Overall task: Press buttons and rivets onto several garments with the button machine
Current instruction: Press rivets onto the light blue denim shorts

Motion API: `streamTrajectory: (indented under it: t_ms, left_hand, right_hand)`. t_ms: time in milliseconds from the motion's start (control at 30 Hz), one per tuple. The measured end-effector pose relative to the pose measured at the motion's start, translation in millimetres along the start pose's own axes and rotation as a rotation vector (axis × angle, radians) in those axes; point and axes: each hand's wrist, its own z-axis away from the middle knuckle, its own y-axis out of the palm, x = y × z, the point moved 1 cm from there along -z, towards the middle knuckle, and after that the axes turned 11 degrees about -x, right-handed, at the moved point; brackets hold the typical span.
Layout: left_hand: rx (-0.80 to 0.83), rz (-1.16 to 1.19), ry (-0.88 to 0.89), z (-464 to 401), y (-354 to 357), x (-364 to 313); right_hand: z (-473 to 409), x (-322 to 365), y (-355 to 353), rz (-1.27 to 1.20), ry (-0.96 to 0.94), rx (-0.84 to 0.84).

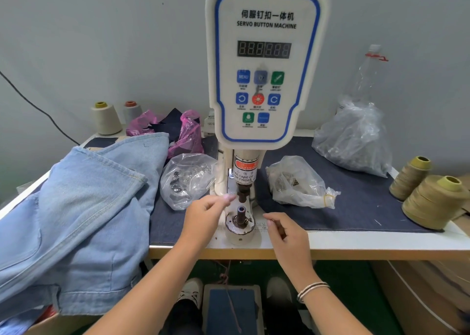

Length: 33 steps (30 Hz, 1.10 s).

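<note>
At the table's (356,243) front edge, dead centre of the head view, stands the machine (265,62), its white panel marked SERVO BUTTON MACHINE. Below the panel the punch (243,195) hangs right above the die (240,219), a gap between them.

The left hand (203,215) reaches in from 7 o'clock, its fingers stretched toward the punch; the tips are blurred, and whether they pinch a small part I cannot tell. The right hand (287,233) comes from 5 o'clock, just beside the die at its 3 o'clock, fingers loosely bent and holding nothing visible. A bracelet (311,290) circles that wrist.

The denim garment (76,207) lies heaped at 9 o'clock of the machine, draping over the table's near edge, touched by neither hand.

A clear bag (185,179) of metal parts sits at 10 o'clock of the die, another bag (297,182) at 2 o'clock, and a bigger one (353,139) farther back. Tan thread cones (432,197) stand at the right edge. A pedal (231,306) lies on the floor at 6 o'clock.
</note>
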Motion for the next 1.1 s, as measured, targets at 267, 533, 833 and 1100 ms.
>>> streamTrajectory:
  t_ms: [267, 533, 833, 1100]
  left_hand:
    - [-0.206, -0.668, 0.329, -22, -13, 41]
    - [-0.236, -0.838, 0.315, -23, -6, 44]
    - [-0.254, -0.859, 0.317, -24, -6, 46]
    - [-0.261, -0.852, 0.325, -22, -5, 46]
  right_hand:
    - [-72, 12, -37, 0.174, -0.217, -0.263]
    - [-138, -15, -16, 1.187, -0.252, 0.344]
    - [-139, -7, 12, 1.309, -0.349, 0.315]
    - [-134, -10, 6, 1.265, -0.252, 0.343]
